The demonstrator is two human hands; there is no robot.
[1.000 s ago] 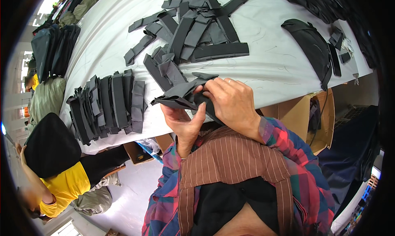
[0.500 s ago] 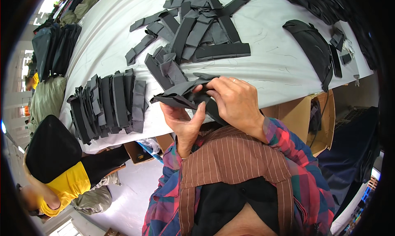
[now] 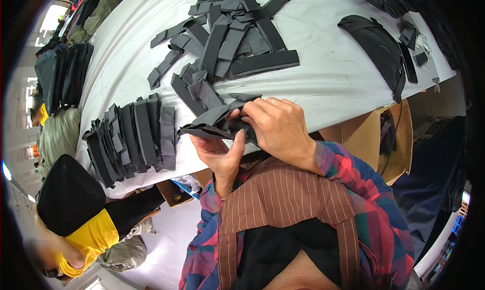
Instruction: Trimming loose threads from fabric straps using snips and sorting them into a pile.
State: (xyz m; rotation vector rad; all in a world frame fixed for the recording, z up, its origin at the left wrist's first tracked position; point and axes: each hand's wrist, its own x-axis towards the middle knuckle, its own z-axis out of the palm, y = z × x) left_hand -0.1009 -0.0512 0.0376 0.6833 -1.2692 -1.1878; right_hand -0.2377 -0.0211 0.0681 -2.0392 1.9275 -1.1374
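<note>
— Where do we have our hands?

— Our left hand (image 3: 222, 151) sits under the dark grey fabric piece (image 3: 214, 123), palm up, thumb closed over its near edge. Our right hand (image 3: 278, 128) comes over the top, fingers curled and pinching the same piece at its right end. Both hands grip it, just off the near edge of the white table (image 3: 323, 72).

— So what step are we in?

— We judge that we are folding or pressing the piece flat between our hands; it looks doubled over, with a pointed corner sticking out to the left.

— And around us?

— Just left of our hands stands a neat row of folded grey pieces (image 3: 134, 136), packed side by side. Beyond our hands lies a loose heap of grey strips (image 3: 232, 32), well apart from the row. Far right is a curved black panel (image 3: 376, 42). Below the table edge is an open cardboard box (image 3: 376, 138), and at lower left a person in a yellow sleeve (image 3: 88, 239).

— What does the next move call for?

— Likely a firm crease with edges matched, then a free hand to set it by the row.
</note>
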